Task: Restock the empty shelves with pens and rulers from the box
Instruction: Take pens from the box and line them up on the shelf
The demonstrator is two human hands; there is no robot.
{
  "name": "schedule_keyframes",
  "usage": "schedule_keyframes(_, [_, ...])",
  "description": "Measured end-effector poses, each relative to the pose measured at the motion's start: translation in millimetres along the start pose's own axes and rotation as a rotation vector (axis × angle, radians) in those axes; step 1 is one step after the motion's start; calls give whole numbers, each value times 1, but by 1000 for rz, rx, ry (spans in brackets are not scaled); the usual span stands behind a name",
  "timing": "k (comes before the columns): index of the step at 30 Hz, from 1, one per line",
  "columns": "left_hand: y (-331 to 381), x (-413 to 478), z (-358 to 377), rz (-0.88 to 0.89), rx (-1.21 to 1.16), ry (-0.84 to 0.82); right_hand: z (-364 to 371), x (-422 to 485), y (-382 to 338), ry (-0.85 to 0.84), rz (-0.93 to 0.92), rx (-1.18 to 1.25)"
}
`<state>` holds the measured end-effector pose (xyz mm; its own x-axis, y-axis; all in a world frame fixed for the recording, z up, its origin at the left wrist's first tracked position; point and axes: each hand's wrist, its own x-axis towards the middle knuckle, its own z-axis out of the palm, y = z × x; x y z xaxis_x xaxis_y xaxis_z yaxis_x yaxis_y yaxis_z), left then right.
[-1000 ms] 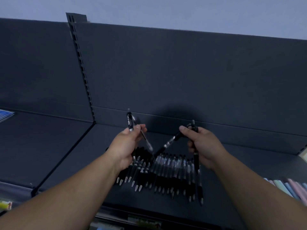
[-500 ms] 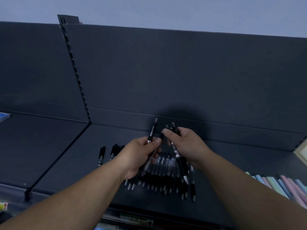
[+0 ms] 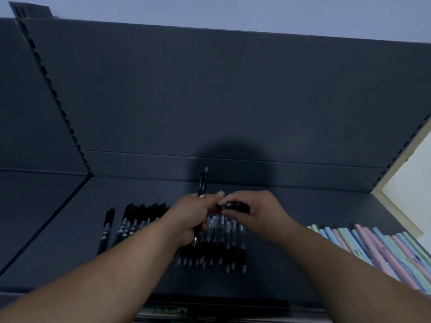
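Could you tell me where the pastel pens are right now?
In the head view, the pastel pens lie in a row at the right of the shelf, beyond the black pens and the right hand.

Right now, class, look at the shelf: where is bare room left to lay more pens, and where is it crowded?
Free: the shelf left of the lone black pen; the strip behind the pens; the gap between the black pen row and the pastel pens. Crowded: the middle, where the left hand and right hand hold pens.

lone pen (image 3: 106,229), pen row (image 3: 210,249) and other pens (image 3: 377,248) lie left to right on the shelf (image 3: 58,252)
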<state>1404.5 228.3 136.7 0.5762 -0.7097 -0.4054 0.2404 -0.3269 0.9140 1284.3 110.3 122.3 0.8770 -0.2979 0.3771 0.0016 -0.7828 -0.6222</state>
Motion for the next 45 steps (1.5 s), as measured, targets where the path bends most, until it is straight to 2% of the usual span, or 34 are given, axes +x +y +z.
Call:
schedule_keyframes(4, [-6, 15, 14, 2, 15, -22, -11, -15, 14, 10, -35, -76])
schedule_keyframes(6, [-11, 23, 21, 41, 170, -26, -23, -21, 19, 158, 55, -41])
schedule_keyframes(9, [-22, 28, 39, 105, 485, -66, -42, -27, 23, 463, 288, 43])
schedule_keyframes(11, [-27, 31, 54, 131, 656, -90, -51, -32, 27, 571, 415, 142])
schedule_keyframes(15, [-32, 37, 75, 144, 1063, -35, -58, -39, 35, 623, 497, 245])
schedule_keyframes(23, [-43, 43, 84, 114, 1205, 18, -66, -37, 51, 598, 539, 367])
schedule_keyframes(28, [-43, 42, 77, 86, 1117, 53, -68, -31, 62, 536, 646, 441])
schedule_keyframes(32, [-37, 29, 70, 178, 687, 46, -63, -22, 61, 453, 680, 535])
schedule_keyframes(36, [-33, 13, 57, 175, 331, 0, -52, -15, 56, 371, 683, 638])
schedule_keyframes(45, [-25, -1, 7, 208, 167, 11, 0, 16, 11, 184, 630, 643])
